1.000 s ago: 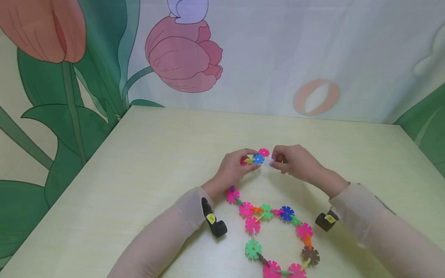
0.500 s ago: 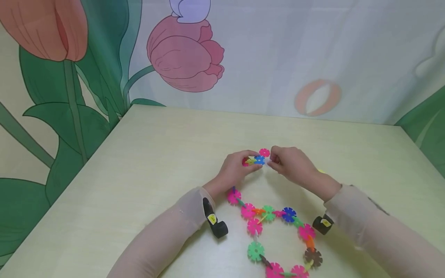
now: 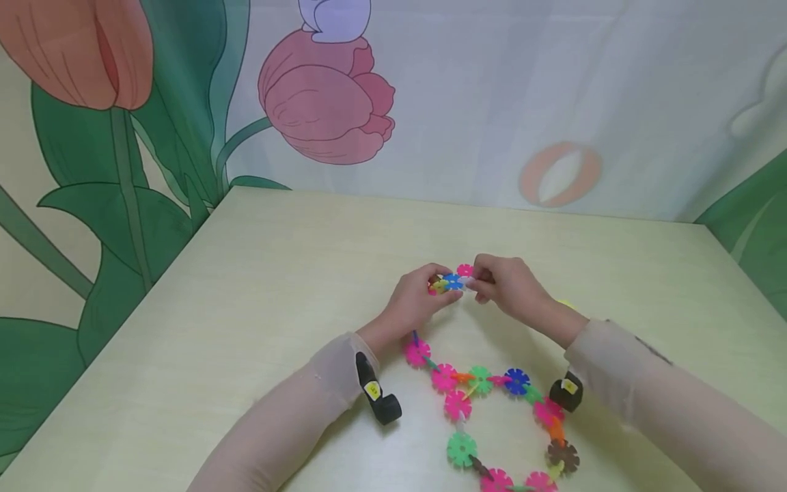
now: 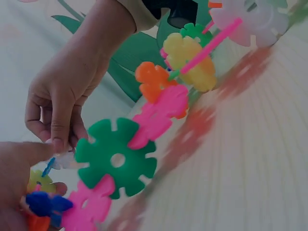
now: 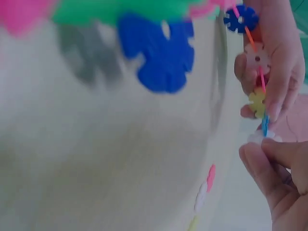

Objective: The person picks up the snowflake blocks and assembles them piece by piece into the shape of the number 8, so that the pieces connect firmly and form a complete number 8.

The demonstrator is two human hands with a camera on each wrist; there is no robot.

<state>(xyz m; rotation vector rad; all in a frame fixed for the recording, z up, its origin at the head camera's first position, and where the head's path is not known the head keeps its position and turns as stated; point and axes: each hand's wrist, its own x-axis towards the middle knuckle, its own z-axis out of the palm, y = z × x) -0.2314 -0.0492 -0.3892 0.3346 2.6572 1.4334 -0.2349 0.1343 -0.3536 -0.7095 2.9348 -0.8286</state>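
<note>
Slotted plastic snowflake discs are joined into a chain (image 3: 457, 405) of many colours. My left hand (image 3: 406, 304) grips the chain's end, where a blue disc (image 3: 453, 281) sticks out past the fingers. A yellow disc (image 5: 257, 101) comes just before the blue one. My right hand (image 3: 515, 290) pinches a white disc (image 5: 258, 137) between thumb and forefinger, right at the blue disc's edge. In the left wrist view, the chain with its green disc (image 4: 118, 159) passes close in front of both hands.
On the light table (image 3: 295, 287), the chain forms a loop toward the front, cut off by the view's lower edge. Beyond the hands lies a pink disc (image 3: 464, 270). A yellow piece (image 3: 565, 303) shows behind the right wrist. A flower-printed cloth (image 3: 455, 102) hangs at the back.
My right hand has moved left, bringing the white disc up against the blue one. The left hand stays nearly in place, and the loop on the table has shifted slightly right and toward the front.
</note>
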